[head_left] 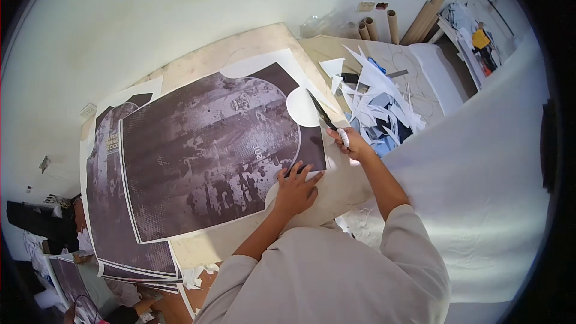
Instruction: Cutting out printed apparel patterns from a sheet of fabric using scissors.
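Note:
My right hand (351, 143) grips long black scissors (321, 110) by a white-wrapped handle, the blades pointing up-left beside a round white area (302, 107) on the right edge of a dark printed sheet (192, 156). My left hand (295, 191) rests with spread fingers on that sheet's lower right corner. A second dark printed sheet (132, 253) lies partly beneath it at the left. Both sheets have white margins and lie on a pale worktable (348, 186).
Paper scraps (378, 96) pile right of the worktable, with cardboard tubes (393, 27) and boards (423, 19) behind. A cluttered shelf (462, 45) stands top right, white material (468, 204) hangs at right. A co-worker's arm (144, 305) shows lower left, among dark material (39, 219).

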`<state>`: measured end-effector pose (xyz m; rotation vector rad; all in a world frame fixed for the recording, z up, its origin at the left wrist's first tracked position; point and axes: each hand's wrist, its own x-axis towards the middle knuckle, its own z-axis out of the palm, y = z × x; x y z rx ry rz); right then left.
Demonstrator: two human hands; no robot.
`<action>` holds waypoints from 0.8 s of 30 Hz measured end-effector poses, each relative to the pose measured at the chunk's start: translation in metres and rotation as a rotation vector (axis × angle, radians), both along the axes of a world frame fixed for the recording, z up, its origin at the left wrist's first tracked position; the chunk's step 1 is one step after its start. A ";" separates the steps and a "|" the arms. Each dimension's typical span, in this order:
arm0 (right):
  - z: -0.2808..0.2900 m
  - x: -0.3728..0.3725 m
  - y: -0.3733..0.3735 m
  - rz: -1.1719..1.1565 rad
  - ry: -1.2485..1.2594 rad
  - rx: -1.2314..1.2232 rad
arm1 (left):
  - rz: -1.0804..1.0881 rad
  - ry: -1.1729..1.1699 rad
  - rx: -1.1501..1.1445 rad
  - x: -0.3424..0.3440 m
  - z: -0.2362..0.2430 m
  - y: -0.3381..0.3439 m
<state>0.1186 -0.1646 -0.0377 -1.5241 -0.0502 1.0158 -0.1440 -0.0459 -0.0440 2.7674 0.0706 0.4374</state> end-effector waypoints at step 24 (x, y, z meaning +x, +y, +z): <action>0.031 0.130 0.095 0.247 -0.066 -0.063 | -0.010 0.035 -0.112 -0.008 0.002 -0.013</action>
